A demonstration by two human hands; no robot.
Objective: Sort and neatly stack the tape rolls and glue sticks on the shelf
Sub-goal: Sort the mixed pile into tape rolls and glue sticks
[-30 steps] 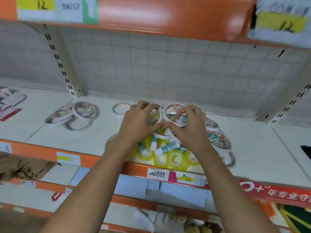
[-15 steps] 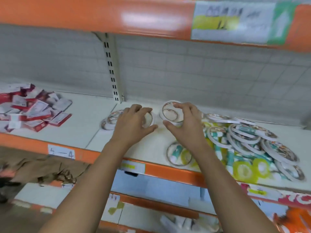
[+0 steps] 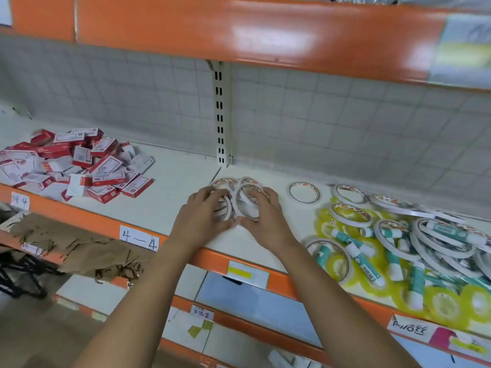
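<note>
Left hand and right hand sit side by side at frame centre, thumbs nearly touching. Left fingers are curled over a small cluster of white tape rolls, gripping them. Right fingers and thumb are curled round one tilted roll, which leans against the cluster. All of this is on the white shelf, with the slotted upright at 12 o'clock. A lone roll lies flat at 3 o'clock of the right hand, apart from it. Mixed heap at 4 o'clock: white rolls, yellow tape rolls and teal-and-white glue sticks, overlapping, some sticks lying inside rolls. Red-and-white boxes are piled at 9–10 o'clock. Label "4—4" is on the orange shelf edge at 7 o'clock. Brown cardboard is on the lower level at 8 o'clock.
</note>
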